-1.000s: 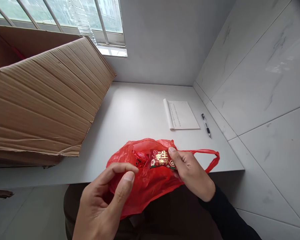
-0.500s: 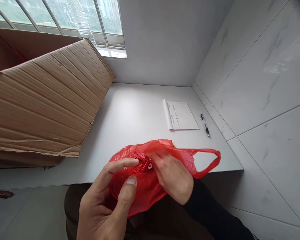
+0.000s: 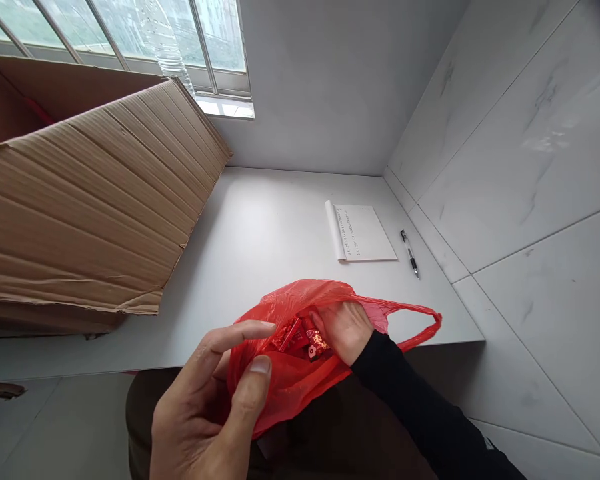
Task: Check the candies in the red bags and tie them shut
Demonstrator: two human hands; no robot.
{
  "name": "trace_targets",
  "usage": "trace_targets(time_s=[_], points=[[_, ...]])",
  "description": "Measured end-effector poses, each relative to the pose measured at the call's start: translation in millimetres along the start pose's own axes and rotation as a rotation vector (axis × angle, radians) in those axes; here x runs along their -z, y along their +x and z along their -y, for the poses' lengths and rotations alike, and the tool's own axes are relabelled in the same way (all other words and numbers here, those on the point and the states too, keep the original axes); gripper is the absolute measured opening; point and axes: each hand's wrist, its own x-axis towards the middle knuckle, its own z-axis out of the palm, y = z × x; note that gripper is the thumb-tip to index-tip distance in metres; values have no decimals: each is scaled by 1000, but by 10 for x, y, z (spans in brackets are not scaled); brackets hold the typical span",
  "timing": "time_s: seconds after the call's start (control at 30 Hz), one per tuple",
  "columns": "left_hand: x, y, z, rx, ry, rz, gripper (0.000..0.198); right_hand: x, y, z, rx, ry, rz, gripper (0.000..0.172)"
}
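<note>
A red plastic bag (image 3: 295, 393) sits at the desk's front edge, its mouth facing up. Inside lie small red packets (image 3: 300, 337) with gold and pink print. My left hand (image 3: 210, 400) is at the bag's left side, thumb and index finger apart at the rim, the other fingers curled around the thin plastic. Deep in the bag's right side is my right hand (image 3: 347, 327); its fingertips are hidden by the plastic and packets, so what they hold, if anything, does not show. The bag's loop handle (image 3: 425, 327) sticks out to the right.
A large open cardboard box (image 3: 90, 207) stands on the left of the white desk (image 3: 275, 233). An open notepad (image 3: 365, 233) with written columns and a pen (image 3: 410, 253) lie at the right. Behind are a barred window and a clear plastic bottle (image 3: 165, 47).
My right hand has reached further into the bag, its fingers now under the plastic. More of the red packets show. My left hand has hardly moved.
</note>
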Motion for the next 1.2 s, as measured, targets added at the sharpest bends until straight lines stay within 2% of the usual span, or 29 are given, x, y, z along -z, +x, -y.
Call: trace_targets(time_s=[0.17, 0.33, 0.47, 0.53, 0.63, 0.7, 0.87, 0.93, 1.03, 1.2], points=[[30, 23, 36, 31, 3, 20, 23, -13, 67, 9, -35, 28, -42, 31], [15, 21, 36, 53, -27, 42, 23, -33, 70, 1, -33, 58, -22, 25], [18, 29, 58, 23, -34, 40, 21, -5, 49, -26, -56, 89, -7, 21], [45, 54, 98, -47, 5, 22, 16, 55, 16, -28, -76, 139, -4, 23], [97, 114, 165, -204, 113, 52, 13, 198, -82, 1, -130, 388, -22, 29], [109, 151, 186, -245, 178, 84, 17, 310, -174, 34, -159, 619, -27, 27], [15, 195, 168, -109, 295, 73, 36, 529, -386, 94, -86, 1032, 43, 20], [-34, 213, 177, -109, 312, 113, 41, 565, -426, 97, -49, 1140, 65, 18], [-63, 250, 209, -144, 281, 197, 36, 560, -435, 82, -34, 1251, 98, 18], [-31, 277, 237, -56, 141, 282, 29, 495, -406, 48, -32, 1425, 211, 29]])
